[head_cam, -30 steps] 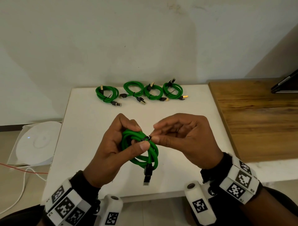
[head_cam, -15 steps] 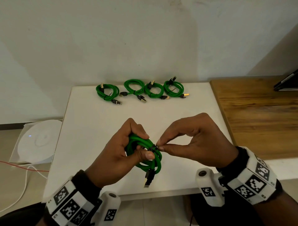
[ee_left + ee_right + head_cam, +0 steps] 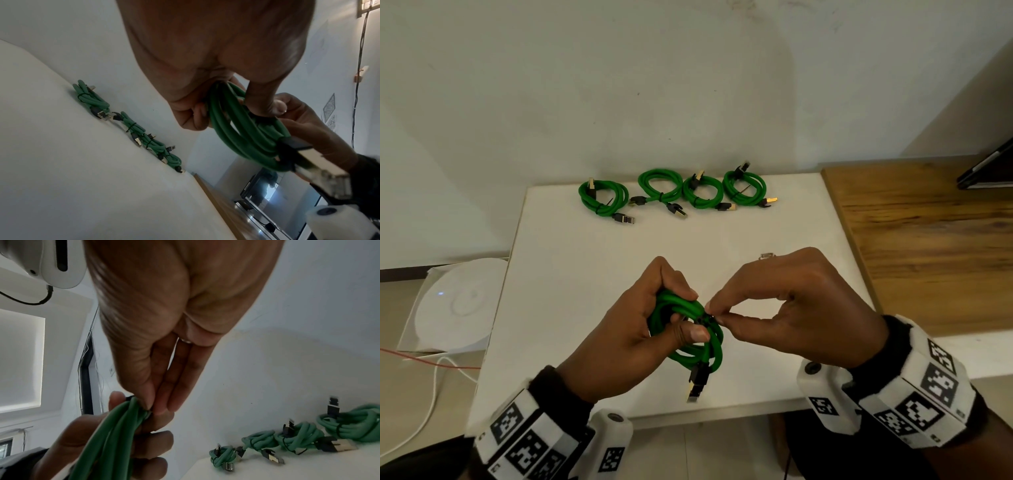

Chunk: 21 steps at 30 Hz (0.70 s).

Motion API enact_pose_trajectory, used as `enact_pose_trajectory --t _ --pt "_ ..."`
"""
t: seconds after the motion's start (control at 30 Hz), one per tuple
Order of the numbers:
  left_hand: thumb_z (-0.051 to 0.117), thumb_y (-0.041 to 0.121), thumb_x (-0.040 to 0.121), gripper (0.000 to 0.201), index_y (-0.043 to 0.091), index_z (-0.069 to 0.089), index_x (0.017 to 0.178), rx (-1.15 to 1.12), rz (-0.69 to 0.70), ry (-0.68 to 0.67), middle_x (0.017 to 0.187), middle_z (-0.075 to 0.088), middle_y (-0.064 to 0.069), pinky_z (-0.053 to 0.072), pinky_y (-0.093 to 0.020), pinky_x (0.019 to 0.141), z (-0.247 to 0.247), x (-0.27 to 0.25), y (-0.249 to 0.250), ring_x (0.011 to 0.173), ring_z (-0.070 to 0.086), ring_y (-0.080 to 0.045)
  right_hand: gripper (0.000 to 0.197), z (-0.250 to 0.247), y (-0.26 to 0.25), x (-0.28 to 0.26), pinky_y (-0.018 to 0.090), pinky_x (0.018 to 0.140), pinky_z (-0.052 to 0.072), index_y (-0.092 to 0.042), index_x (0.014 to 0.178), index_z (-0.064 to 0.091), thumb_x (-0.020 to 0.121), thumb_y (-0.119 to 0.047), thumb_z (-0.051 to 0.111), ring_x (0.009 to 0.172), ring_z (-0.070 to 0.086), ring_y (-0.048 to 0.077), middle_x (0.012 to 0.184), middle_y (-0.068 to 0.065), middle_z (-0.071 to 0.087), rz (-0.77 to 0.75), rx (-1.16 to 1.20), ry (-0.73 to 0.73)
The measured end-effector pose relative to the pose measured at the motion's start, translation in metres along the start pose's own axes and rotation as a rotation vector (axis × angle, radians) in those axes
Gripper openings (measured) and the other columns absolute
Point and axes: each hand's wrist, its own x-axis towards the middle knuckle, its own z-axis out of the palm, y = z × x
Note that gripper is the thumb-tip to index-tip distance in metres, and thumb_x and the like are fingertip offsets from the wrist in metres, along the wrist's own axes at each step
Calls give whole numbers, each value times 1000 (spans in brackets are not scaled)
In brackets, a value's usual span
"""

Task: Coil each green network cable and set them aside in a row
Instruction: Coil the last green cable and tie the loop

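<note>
**Tying off the fifth coil**

While the coiled cable [image 3: 690,334] hangs above the near part of the white table [image 3: 571,260], I judge the step in hand to be securing it, not winding: the loops are already gathered. My left hand [image 3: 633,329] is wrapped round the bundle, thumb pressed across the strands, with one black-and-gold plug [image 3: 697,383] dangling below. My right hand [image 3: 794,308] is closed in a fine pinch, thumb and forefinger meeting on a small dark tie [image 3: 710,317] at the edge of the coil; the right wrist view shows those fingertips [image 3: 158,410] tight against the green strands.

Next, I reckon, comes finishing that twist without letting the loops spring, then carrying the bundle to the far edge. Four tied coils [image 3: 676,193] lie there in a row near the wall, so this one would go at one end of the line, just beside its neighbour.
</note>
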Motion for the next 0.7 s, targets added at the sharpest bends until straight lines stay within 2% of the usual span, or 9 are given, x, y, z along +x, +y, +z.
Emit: enact_pose_trajectory --t 0.07,0.17,0.27,0.3,0.37,0.47,0.57,0.63,0.7 --pt "73 27 86 25 33 52 96 0 -3 -21 86 59 8 50 -30 70 0 -1 -1 74 53 -21 20 2 2 -2 22 79 56 -11 101 81 83 -3 84 83 74 5 89 -5 79 40 89 -7" --pt "74 28 85 25 34 52 96 -19 -13 -15 86 58 2 49 -35 68 0 -1 -2 73 51 -30 27 6 7 -2 34 80 62 -3 103 78 78 3 85 83 77 21 89 5 79 250 445 18" --pt "74 26 84 26 36 53 96 -54 -1 -12 83 56 2 47 -28 68 1 -1 -2 71 51 -20 29 11 13 -3 39 78 63 5 100 75 73 14 82 82 77 31 88 18 77 402 732 25" --pt "73 25 84 25 34 53 96 -76 9 -13 82 56 4 46 -25 68 1 -1 -2 71 50 -16 30 13 14 -3 37 77 62 5 99 75 71 16 81 80 76 29 87 19 77 440 798 38" --pt "72 23 85 24 32 54 96 -119 26 -2 81 55 2 46 -24 67 1 0 -1 71 50 -15 32 20 15 -2 32 74 61 -2 96 76 68 13 81 79 74 24 87 17 76 502 898 75" --pt "70 21 87 21 29 53 96 -180 50 35 81 52 -13 44 -29 67 1 1 0 71 46 -28 28 33 15 0 30 73 59 -10 90 79 69 8 79 77 73 21 87 12 74 533 1054 126" --pt "69 22 87 20 28 52 96 -191 50 56 81 50 -17 44 -31 68 1 1 0 73 44 -37 25 45 15 2 28 71 59 -12 85 79 72 9 74 75 72 18 84 10 72 546 1200 162" --pt "69 22 87 19 27 52 96 -194 58 61 80 53 -11 45 -28 69 0 0 0 72 48 -28 23 53 13 2 27 71 58 -12 88 79 77 8 71 78 71 17 88 7 72 547 1269 173" --pt "66 19 88 18 26 52 96 -202 67 62 80 58 6 46 -20 71 0 1 0 74 55 -10 18 60 10 2 27 75 58 -12 92 79 81 0 71 86 71 17 94 5 73 540 1305 190"
